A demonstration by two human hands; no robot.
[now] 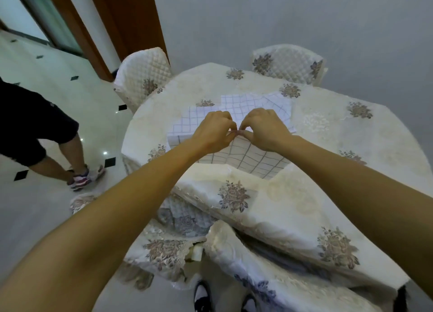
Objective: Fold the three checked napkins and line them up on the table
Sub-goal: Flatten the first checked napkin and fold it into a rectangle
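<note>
White napkins with a thin dark check lie overlapping in the middle of the table. The nearest napkin [253, 161] is lifted at its far edge, where my left hand [214, 133] and my right hand [264, 130] pinch it close together, fingertips almost touching. A second napkin [187, 124] lies flat to the left under my left hand. A third napkin [255, 103] lies flat behind my hands, toward the far side.
The round table [328, 129] wears a cream cloth with flower patches. Two quilted chairs [143, 77] [288, 63] stand at its far side, and another covered chair [178, 236] is below my arms. A person's legs [70, 152] stand on the tiled floor at left.
</note>
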